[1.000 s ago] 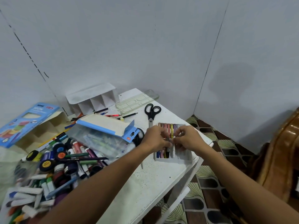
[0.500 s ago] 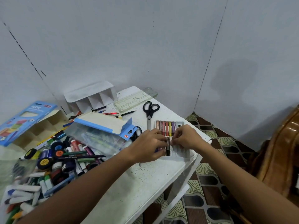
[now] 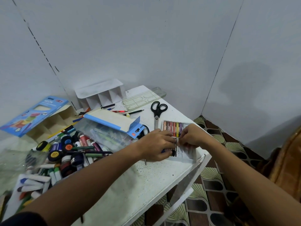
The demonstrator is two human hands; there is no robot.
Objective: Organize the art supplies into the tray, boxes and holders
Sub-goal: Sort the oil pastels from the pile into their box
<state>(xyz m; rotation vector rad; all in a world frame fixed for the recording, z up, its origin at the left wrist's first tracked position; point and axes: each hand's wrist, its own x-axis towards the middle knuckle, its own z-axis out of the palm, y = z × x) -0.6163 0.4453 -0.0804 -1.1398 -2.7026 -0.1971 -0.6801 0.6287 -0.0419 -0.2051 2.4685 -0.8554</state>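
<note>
Both your arms reach forward from the lower edge of the view and meet over the crayon tray (image 3: 174, 128) near the right edge of the white table (image 3: 130, 181). Your left hand (image 3: 154, 145) lies knuckles up across the near left part of the tray, fingers curled down and inward, their tips at a small pale crayon (image 3: 176, 141) that stands out between the two hands. Your right hand (image 3: 191, 136) comes in from the right, wrist bent, fingers bunched and pinching the same crayon from the other side. Exactly how each fingertip sits on it is too blurred to tell. The far half of the tray shows a row of crayons lying side by side; the near half is mostly hidden under your hands.

Black scissors (image 3: 158, 111) lie just beyond the tray, blades pointing at it. Left of your left hand sits an open blue-and-white box (image 3: 112, 121) over a clear packet, and beyond that a heap of paint bottles and tubes (image 3: 65, 154). A white divided holder (image 3: 101, 95) and a clear palette (image 3: 143, 98) stand against the wall.
</note>
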